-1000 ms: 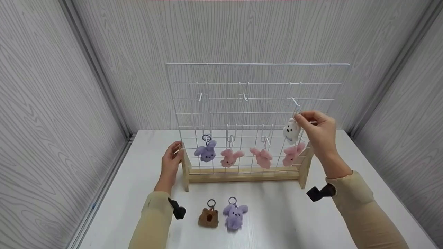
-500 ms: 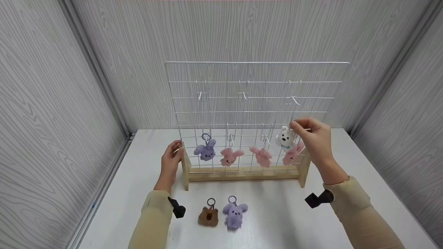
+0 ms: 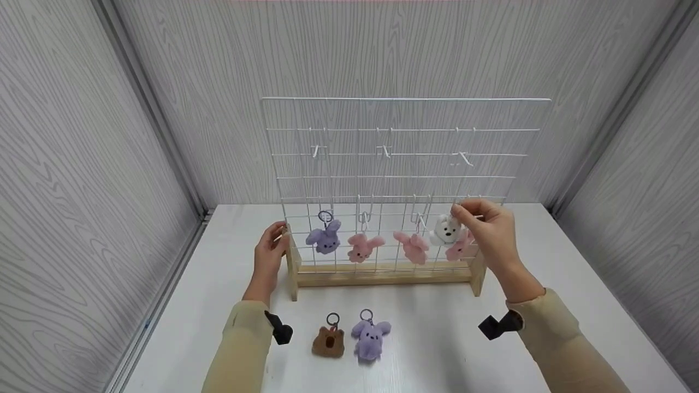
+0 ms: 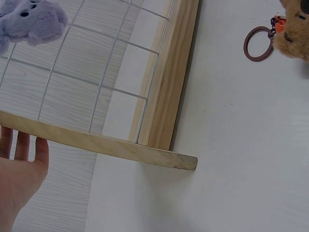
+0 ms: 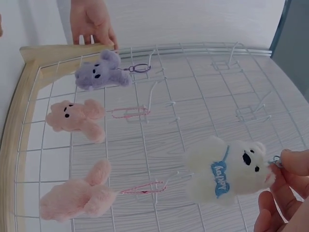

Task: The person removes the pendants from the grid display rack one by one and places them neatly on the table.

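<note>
In front of the wire display rack's [image 3: 382,278] lower right part, the right hand [image 3: 490,232] pinches the white bear keychain [image 3: 446,231] near its top. The left hand [image 3: 270,251] touches the rack's left wooden upright [image 4: 106,146]; whether its partly hidden fingers grip, I cannot tell.

On the white table [image 3: 420,341] we see a brown plush keychain [image 3: 328,345] lying just beside a lilac rabbit keychain [image 3: 369,339], the two apart. Farther back, we find a purple rabbit charm [image 3: 326,241] and three pink rabbit charms [image 3: 413,249] hanging in a row. Around us stand a grey wood-grain back wall [image 3: 382,49], matching left wall [image 3: 60,164] and right wall [image 3: 650,191], with grey metal strips [image 3: 152,109] along the corners.
</note>
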A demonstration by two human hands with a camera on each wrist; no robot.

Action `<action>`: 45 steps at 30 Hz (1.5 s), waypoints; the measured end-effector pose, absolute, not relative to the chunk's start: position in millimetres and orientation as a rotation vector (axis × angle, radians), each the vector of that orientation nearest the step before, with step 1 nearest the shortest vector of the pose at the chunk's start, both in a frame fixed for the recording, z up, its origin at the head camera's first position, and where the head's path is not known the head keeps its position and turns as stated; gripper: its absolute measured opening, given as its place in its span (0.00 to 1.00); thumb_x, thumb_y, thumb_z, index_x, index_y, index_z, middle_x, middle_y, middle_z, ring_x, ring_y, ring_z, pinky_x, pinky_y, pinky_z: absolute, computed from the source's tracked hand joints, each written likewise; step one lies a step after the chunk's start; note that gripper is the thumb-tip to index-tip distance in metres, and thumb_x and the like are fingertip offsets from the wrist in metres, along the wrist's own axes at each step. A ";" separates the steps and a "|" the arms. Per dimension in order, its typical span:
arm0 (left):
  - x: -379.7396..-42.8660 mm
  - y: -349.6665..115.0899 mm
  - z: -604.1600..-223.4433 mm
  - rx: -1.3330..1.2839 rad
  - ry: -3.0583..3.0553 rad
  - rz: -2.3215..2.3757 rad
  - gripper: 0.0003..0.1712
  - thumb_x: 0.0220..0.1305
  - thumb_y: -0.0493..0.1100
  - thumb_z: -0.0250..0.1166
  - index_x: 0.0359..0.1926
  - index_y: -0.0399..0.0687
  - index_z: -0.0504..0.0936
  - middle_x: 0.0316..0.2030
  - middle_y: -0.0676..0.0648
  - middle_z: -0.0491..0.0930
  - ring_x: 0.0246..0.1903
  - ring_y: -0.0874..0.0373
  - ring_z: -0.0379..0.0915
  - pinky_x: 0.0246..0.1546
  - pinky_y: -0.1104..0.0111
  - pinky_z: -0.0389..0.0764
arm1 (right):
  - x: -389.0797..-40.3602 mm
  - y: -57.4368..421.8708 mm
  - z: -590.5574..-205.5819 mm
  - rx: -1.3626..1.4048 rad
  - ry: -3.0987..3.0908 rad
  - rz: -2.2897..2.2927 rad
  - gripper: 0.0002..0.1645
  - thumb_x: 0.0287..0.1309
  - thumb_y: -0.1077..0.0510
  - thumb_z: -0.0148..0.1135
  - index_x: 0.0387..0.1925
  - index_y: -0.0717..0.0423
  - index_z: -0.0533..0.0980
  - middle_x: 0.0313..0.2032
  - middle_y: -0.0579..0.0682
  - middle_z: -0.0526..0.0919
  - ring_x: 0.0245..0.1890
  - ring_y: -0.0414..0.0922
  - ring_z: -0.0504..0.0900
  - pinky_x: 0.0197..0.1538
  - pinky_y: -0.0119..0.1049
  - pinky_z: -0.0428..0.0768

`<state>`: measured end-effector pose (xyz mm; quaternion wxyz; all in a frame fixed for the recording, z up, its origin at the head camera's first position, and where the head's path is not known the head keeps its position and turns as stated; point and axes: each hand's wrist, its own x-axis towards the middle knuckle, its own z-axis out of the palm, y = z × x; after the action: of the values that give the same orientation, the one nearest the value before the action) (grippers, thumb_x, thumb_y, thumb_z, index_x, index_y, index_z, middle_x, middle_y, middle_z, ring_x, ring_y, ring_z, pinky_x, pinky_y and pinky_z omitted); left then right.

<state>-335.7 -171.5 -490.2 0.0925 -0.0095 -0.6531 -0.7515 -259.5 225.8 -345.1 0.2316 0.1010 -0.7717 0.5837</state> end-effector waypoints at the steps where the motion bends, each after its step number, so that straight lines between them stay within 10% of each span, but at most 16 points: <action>1: -335.5 -171.4 -490.2 -0.030 -1.945 -2.225 0.22 0.68 0.39 0.55 0.62 0.47 0.67 0.60 0.42 0.65 0.56 0.54 0.63 0.55 0.58 0.67 | -260.0 226.3 -347.1 0.278 -2.115 1.611 0.12 0.55 0.58 0.66 0.33 0.67 0.80 0.29 0.49 0.79 0.32 0.42 0.72 0.29 0.28 0.71; 45: -336.6 -170.1 -492.6 -0.018 -1.946 -2.197 0.20 0.69 0.37 0.54 0.61 0.48 0.68 0.58 0.45 0.67 0.56 0.55 0.65 0.55 0.60 0.69 | -250.6 230.0 -436.5 0.219 -2.145 1.766 0.07 0.52 0.64 0.67 0.30 0.67 0.80 0.27 0.51 0.79 0.29 0.42 0.73 0.27 0.28 0.73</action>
<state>-336.6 -170.1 -492.6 0.1032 -0.0059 -0.6596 -0.7444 -250.6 230.0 -436.5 0.1763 0.0773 -0.7575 0.6238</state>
